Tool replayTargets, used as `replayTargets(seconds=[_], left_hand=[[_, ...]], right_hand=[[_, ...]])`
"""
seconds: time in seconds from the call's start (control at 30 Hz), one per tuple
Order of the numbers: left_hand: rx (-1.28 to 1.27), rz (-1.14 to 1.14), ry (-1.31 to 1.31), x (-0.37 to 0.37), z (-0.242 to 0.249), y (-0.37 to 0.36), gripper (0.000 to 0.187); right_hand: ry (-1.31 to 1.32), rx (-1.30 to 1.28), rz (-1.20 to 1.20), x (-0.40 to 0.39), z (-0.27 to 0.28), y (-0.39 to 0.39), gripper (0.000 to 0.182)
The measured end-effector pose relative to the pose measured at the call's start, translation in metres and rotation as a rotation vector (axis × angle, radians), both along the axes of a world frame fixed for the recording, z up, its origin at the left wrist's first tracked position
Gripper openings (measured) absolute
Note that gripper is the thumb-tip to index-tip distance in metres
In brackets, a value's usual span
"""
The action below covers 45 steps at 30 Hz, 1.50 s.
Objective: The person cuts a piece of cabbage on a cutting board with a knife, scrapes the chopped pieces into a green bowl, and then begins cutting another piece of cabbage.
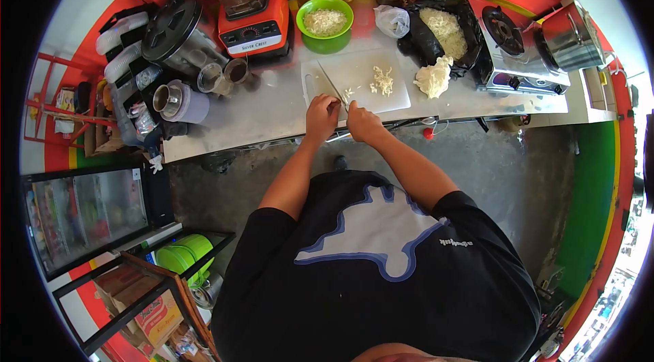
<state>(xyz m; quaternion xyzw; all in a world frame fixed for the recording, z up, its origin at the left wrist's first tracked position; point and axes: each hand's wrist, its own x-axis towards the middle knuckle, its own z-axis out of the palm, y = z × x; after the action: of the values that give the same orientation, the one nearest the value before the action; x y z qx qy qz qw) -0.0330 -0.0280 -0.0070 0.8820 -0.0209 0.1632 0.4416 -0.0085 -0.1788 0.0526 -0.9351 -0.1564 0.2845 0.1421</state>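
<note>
One knife [332, 82] slants over the left part of the white cutting board [402, 97], its tip toward the far left, its near end in the person's right hand [366, 123]. From where I stand, that hand looks closed around the handle. The left hand [321, 118] is just beside it at the board's near edge, fingers curled inward; I can't tell whether they pinch anything. A loose heap of pale chopped pieces [382, 81] lies on the board's right half. Just right of the board sits a pale, lumpy piece [434, 77]; beyond that, a black bag [420, 40] holds pale shreds [445, 33]. On the far side, left of the bag, a green bowl [300, 19] contains similar pale bits [325, 22], with a red blender [253, 29] to its left.
</note>
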Motion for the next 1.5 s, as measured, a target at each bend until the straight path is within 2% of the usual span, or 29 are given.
replayTargets(seconds=[0.2, 0.3, 0.37, 0.6, 0.67, 0.73, 0.87, 0.93, 0.97, 1.07, 1.2, 1.3, 1.43, 1.5], left_hand=[[-0.084, -0.004, -0.016, -0.002, 0.000, 0.004, 0.011], [-0.073, 0.003, 0.016, -0.005, -0.001, 0.006, 0.013], [-0.152, -0.018, -0.003, -0.008, 0.003, 0.010, 0.016], [-0.089, 0.007, 0.030, -0.022, 0.004, 0.043, 0.022], [-0.081, 0.061, 0.150, -0.018, 0.005, 0.055, 0.022], [-0.093, 0.070, 0.157, -0.012, 0.011, 0.065, 0.023], [-0.041, 0.087, 0.139, -0.003, 0.033, 0.076, 0.026], [0.045, 0.091, 0.178, -0.002, 0.036, 0.082, 0.030], [0.044, 0.100, 0.170, -0.002, 0.036, 0.085, 0.030], [0.040, 0.101, 0.230, -0.005, 0.032, 0.091, 0.033], [0.009, 0.083, 0.305, -0.004, 0.015, 0.093, 0.032], [0.031, 0.051, 0.299, -0.007, 0.011, 0.090, 0.035], [-0.001, 0.082, 0.318, -0.005, 0.001, 0.092, 0.038], [-0.055, 0.121, 0.351, 0.000, -0.002, 0.090, 0.038]], right_hand=[[0.011, 0.025, -0.088, -0.015, -0.012, -0.004, 0.026], [-0.032, 0.037, -0.074, -0.010, -0.017, -0.001, 0.028], [-0.041, 0.021, -0.044, -0.001, -0.008, 0.000, 0.024], [-0.110, 0.090, -0.061, -0.004, -0.005, -0.003, 0.027], [-0.113, 0.119, -0.046, -0.007, -0.012, -0.008, 0.030], [-0.058, 0.140, 0.028, -0.011, -0.011, -0.015, 0.030], [-0.050, 0.086, 0.013, -0.006, -0.010, -0.035, 0.029], [-0.071, 0.092, -0.141, -0.002, -0.010, -0.043, 0.029], [-0.079, 0.092, -0.132, 0.000, -0.011, -0.043, 0.029], [-0.111, 0.149, -0.198, 0.008, -0.017, -0.037, 0.033], [-0.035, 0.234, -0.036, 0.010, -0.010, -0.007, 0.039], [0.216, 0.339, -0.078, 0.011, -0.005, 0.008, 0.038], [0.175, 0.319, -0.126, 0.006, -0.011, -0.009, 0.041], [0.046, 0.264, -0.147, 0.003, -0.021, -0.029, 0.041]])
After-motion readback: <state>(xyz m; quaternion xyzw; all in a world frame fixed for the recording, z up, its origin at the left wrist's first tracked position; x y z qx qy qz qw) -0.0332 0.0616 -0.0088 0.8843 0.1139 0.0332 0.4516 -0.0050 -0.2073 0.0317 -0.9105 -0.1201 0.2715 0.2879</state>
